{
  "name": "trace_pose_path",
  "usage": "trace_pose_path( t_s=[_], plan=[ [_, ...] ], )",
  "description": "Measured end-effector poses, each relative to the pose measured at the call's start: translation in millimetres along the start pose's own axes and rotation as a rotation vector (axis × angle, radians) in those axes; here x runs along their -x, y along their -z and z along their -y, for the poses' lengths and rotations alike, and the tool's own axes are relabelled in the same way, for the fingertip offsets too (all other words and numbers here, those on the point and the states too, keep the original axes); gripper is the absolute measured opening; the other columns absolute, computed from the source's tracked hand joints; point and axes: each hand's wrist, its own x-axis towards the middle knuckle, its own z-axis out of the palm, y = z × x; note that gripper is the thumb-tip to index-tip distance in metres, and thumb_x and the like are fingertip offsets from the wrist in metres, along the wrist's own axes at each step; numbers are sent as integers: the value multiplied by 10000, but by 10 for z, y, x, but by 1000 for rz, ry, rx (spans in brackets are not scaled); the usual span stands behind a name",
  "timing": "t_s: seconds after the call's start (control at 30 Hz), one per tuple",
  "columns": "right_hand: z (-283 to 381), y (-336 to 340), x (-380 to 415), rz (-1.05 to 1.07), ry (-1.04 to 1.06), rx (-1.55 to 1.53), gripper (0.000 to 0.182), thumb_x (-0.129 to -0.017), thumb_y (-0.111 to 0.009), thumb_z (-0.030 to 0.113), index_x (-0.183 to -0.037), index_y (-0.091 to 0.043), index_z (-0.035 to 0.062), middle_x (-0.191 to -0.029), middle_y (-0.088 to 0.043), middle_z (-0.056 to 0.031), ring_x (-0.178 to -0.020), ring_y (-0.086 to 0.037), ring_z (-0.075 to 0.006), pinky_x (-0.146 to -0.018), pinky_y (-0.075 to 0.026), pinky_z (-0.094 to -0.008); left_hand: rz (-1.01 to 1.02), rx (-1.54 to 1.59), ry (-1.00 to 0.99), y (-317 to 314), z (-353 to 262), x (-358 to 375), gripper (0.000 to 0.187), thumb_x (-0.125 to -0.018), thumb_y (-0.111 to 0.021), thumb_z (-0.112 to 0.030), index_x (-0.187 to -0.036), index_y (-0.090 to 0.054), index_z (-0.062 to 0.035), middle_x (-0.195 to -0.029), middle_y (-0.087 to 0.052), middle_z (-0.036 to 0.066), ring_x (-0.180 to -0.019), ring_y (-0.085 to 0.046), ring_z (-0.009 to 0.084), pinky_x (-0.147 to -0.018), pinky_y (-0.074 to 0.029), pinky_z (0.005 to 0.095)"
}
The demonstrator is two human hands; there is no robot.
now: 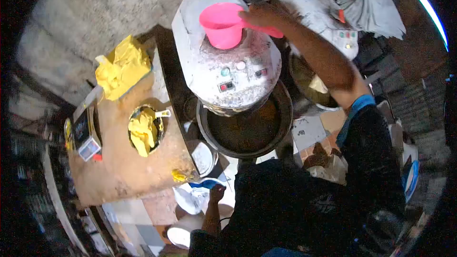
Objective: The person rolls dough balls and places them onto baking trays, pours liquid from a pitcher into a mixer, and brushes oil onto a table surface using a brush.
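My right hand point(257, 18) grips the handle of a pink dipper point(223, 34), its fingers wrapped round near the cup. The dipper is over the top of a white, stained mixer head point(228, 71) with buttons and switches on its face. Below that head is a wide dark mixing bowl point(287, 123), its inside in shadow. Low down beside the table, my left hand point(217, 193) is closed at the blue edge of a white plastic bag point(189, 201), which hangs near a white bucket point(180, 236).
On the left, a wooden table point(114, 171) bears a yellow bag point(126, 66), a dark bowl with yellow plastic point(144, 131) and a small yellow scrap point(179, 175). A second mixer point(309, 4) stands at the right. A round white lid point(203, 158) is beside the table.
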Motion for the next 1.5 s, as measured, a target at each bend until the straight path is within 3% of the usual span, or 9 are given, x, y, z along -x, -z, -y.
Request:
trace_pose_path(
  t_s=[0.37,0.4,0.47,0.5,0.7,1.17,1.3,1.4,1.5],
  plan=[
    [-908,402,243,523,31,-636,424,-910,-389,383,-869,-569,1,-606,-512,-61,-470,-493,-130,-405,-405,-284,-5,286,788,-1866,-2211,-86,225,-751,-664,-300,-807,-584,-97,-693,-596,68,-624,-576,239,-547,-475,366],
    [-1176,599,113,1107,124,-867,310,-894,-463,304,-924,-574,17,-835,-539,-107,-740,-523,-196,-642,-409,-329,15,312,805,-2065,-2456,-211,222,-754,-659,-297,-812,-584,-96,-698,-596,68,-628,-576,238,-551,-475,366],
    [-1464,616,496,1108,167,-894,314,-864,-480,286,-895,-592,-5,-872,-585,-140,-763,-558,-218,-655,-434,-342,54,386,819,-2444,-2900,-407,216,-760,-649,-291,-822,-584,-95,-708,-596,68,-637,-575,238,-559,-475,366],
    [-1429,596,989,544,113,-647,431,-849,-423,347,-812,-605,-43,-680,-603,-128,-516,-564,-174,-431,-456,-310,68,416,818,-2594,-3090,-520,213,-764,-644,-288,-827,-584,-94,-713,-596,68,-641,-575,238,-563,-475,367],
    [-2195,737,2173,727,69,-651,452,-928,-400,425,-915,-559,2,-698,-555,-36,-521,-515,-102,-467,-429,-238,140,441,858,-3054,-3721,-896,198,-782,-615,-270,-855,-586,-88,-741,-596,68,-667,-573,237,-587,-474,368],
    [-3258,-339,3935,187,145,-653,211,-889,-478,160,-814,-548,-24,-664,-553,-188,-645,-567,-339,-598,-433,-409,317,307,899,-2912,-3940,-989,186,-825,-545,-229,-922,-588,-76,-809,-596,68,-727,-568,234,-643,-472,371],
    [-3523,-694,4108,203,201,-533,244,-906,-436,162,-869,-561,-44,-702,-563,-206,-682,-569,-349,-629,-442,-423,407,-427,271,-2803,-3904,-1119,193,-820,-546,-205,-949,-585,-67,-820,-600,75,-739,-568,236,-650,-469,370],
    [-3609,-666,4078,413,-10,-679,303,-926,-371,185,-880,-548,-56,-756,-570,-238,-738,-576,-353,-651,-446,-428,129,599,772,-2898,-3754,-1106,165,-817,-549,-162,-939,-593,-60,-797,-605,100,-727,-574,258,-644,-467,367],
    [-3667,-710,4134,423,-97,-680,332,-918,-368,216,-805,-552,-36,-722,-569,-245,-716,-582,-373,-639,-449,-457,111,-458,8,-2658,-3861,-1341,159,-835,-561,-181,-905,-602,-45,-788,-616,109,-714,-587,267,-628,-478,349]
  ],
)
